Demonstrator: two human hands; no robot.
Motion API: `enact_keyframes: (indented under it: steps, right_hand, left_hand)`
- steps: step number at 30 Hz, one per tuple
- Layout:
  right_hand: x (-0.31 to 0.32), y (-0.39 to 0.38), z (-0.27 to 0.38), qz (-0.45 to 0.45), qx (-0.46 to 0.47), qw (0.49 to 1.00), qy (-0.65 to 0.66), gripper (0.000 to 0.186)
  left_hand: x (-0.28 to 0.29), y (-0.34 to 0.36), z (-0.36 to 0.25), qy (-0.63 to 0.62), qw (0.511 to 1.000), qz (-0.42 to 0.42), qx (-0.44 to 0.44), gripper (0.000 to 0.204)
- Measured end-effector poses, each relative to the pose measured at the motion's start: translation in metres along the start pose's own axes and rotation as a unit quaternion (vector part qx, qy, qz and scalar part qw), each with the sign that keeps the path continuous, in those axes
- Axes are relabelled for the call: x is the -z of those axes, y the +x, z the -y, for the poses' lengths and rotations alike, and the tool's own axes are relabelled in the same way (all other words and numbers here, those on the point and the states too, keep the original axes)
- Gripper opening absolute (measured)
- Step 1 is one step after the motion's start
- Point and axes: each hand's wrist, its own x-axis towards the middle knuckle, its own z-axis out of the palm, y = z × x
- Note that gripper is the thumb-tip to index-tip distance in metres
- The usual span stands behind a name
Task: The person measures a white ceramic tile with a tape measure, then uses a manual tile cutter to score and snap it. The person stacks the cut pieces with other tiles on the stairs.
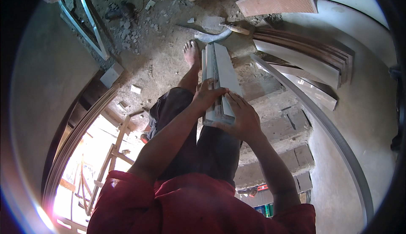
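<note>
Long, narrow, pale tile strips (225, 67) lie lengthwise in front of me, above my thighs, pointing away toward the rubble-strewn floor. A dark gap runs between the wide right strip and the narrower left ones. My left hand (207, 94) grips the left strips from above, its thumb reaching across the gap. Along the near right edge, my right hand (245, 117) is closed round the wide strip, with its fingertips on the top face near my left thumb. The undersides are hidden.
Beyond the strips lie a trowel (213, 22) and a curved grey piece (211, 37). Stacked tiles (302, 58) lean at the right wall beside a long metal bar (334, 136). Concrete steps (270, 166) are at right; a wooden ladder (111, 153) stands in the bright doorway.
</note>
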Motion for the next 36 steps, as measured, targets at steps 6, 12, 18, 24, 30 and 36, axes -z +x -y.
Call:
enact_keyframes:
  steps: [6,12,18,24,30,36]
  right_hand:
    - [0.011,0.008,0.001,-0.014,0.001,1.000,0.012,0.093]
    - [0.018,0.014,-0.002,-0.044,0.019,0.999,-0.004,0.091]
    - [0.033,0.024,-0.002,-0.050,-0.007,0.999,-0.019,0.087]
    - [0.032,0.024,-0.008,-0.049,0.006,0.999,-0.001,0.088]
    - [0.003,0.000,-0.009,-0.096,0.027,0.995,0.002,0.089]
    - [-0.018,-0.019,0.003,0.047,-0.021,0.999,-0.007,0.094]
  left_hand:
    - [0.000,0.003,-0.015,0.015,1.000,-0.002,0.002,0.092]
    - [-0.001,-0.002,-0.035,0.003,1.000,-0.004,-0.011,0.090]
    - [-0.001,-0.015,-0.070,0.013,1.000,-0.004,-0.013,0.085]
    - [-0.002,-0.011,-0.071,-0.010,1.000,0.008,0.003,0.085]
    - [0.005,0.024,-0.009,0.098,0.994,0.002,-0.053,0.092]
    - [0.012,0.029,0.063,0.070,0.993,-0.043,-0.081,0.089]
